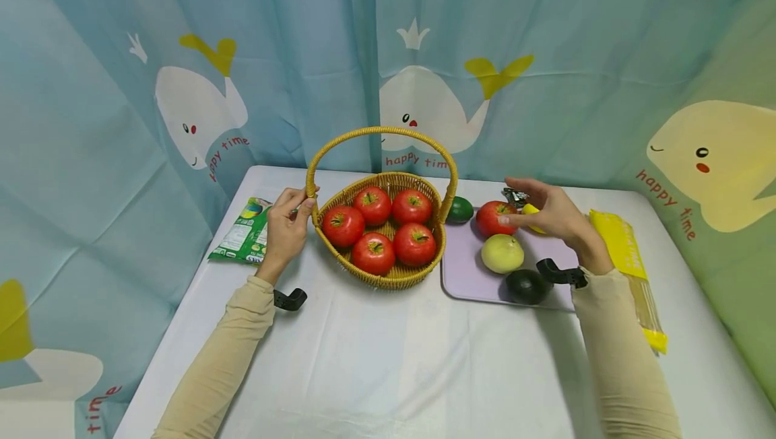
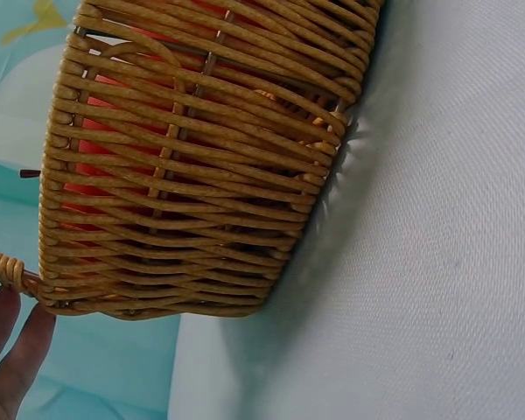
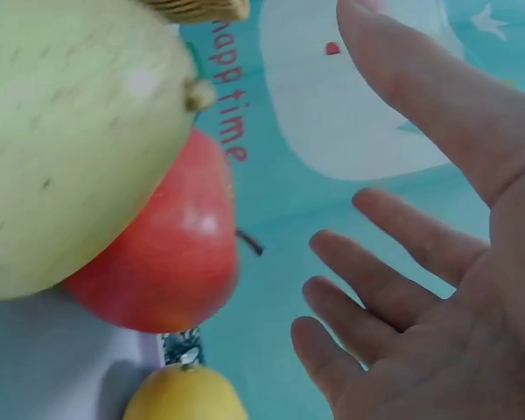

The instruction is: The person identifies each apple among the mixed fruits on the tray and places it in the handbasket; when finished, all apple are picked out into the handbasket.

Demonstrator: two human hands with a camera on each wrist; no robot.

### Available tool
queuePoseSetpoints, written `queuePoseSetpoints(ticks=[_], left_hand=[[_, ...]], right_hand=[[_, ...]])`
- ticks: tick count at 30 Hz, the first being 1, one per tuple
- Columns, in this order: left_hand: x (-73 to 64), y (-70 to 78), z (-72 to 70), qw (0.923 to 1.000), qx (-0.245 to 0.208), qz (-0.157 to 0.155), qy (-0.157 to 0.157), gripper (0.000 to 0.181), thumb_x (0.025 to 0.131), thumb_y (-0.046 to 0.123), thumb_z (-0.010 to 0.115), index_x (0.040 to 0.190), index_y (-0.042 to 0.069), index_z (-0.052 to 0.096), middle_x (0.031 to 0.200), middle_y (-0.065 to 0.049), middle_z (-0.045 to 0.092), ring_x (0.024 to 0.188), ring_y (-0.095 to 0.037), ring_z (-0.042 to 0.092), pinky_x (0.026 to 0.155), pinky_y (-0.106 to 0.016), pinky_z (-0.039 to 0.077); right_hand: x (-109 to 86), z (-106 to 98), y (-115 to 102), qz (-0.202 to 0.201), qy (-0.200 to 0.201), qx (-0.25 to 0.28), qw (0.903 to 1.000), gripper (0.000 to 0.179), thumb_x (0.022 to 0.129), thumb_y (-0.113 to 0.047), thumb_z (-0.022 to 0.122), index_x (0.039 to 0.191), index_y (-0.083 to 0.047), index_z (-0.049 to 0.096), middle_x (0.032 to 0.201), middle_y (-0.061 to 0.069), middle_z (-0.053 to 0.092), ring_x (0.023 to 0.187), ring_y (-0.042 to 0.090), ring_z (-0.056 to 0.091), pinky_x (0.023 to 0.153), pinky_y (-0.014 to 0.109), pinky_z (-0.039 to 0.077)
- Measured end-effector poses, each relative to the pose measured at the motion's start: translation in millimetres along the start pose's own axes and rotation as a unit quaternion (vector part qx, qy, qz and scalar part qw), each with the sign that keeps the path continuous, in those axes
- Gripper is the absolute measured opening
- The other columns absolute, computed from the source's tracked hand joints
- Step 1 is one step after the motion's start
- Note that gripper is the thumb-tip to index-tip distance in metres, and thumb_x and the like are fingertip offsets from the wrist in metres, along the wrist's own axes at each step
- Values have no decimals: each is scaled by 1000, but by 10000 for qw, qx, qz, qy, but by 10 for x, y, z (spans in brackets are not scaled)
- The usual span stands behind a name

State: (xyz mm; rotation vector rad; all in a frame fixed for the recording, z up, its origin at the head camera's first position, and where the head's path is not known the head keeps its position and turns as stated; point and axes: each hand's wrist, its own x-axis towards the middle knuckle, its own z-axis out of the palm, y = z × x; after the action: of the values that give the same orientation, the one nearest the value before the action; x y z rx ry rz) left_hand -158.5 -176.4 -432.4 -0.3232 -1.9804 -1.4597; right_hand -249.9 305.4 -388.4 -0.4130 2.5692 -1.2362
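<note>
A yellow-brown wicker basket with a tall arched handle holds several red apples. At the left foot of the handle, my left hand pinches it between thumb and fingers. In the left wrist view the fingertips lie against the wrapped handle, beside the woven wall. Over the lilac tray, my right hand spreads its thumb and fingers above a red apple. The right wrist view shows that apple apart from the open palm, behind a pale green round fruit.
The tray also bears the pale green fruit, a dark avocado and a yellow fruit. A green fruit sits by its back left corner. A green snack bag lies left, a yellow-ended packet right. Curtains hang behind.
</note>
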Motion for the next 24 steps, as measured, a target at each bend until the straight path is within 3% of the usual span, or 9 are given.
queuePoseSetpoints(ticks=[9,24], left_hand=[[-2,0,15,10000,2,-23,15,23,100,-10,64,120,-18,72,101,-35,64,87,-6,60,71,-6,50],[-6,-12,2,10000,42,-24,-11,23,101,-8,63,121,-16,72,102,-35,64,87,-6,59,68,-6,47]], right_hand=[[81,28,169,174,-434,-207,9987,95,93,-31,85,167,-6,31,169,23,36,155,47,33,124,66,30],[188,101,324,467,-759,-165,9959,81,98,-30,79,163,-5,38,164,28,39,141,43,43,118,59,41]])
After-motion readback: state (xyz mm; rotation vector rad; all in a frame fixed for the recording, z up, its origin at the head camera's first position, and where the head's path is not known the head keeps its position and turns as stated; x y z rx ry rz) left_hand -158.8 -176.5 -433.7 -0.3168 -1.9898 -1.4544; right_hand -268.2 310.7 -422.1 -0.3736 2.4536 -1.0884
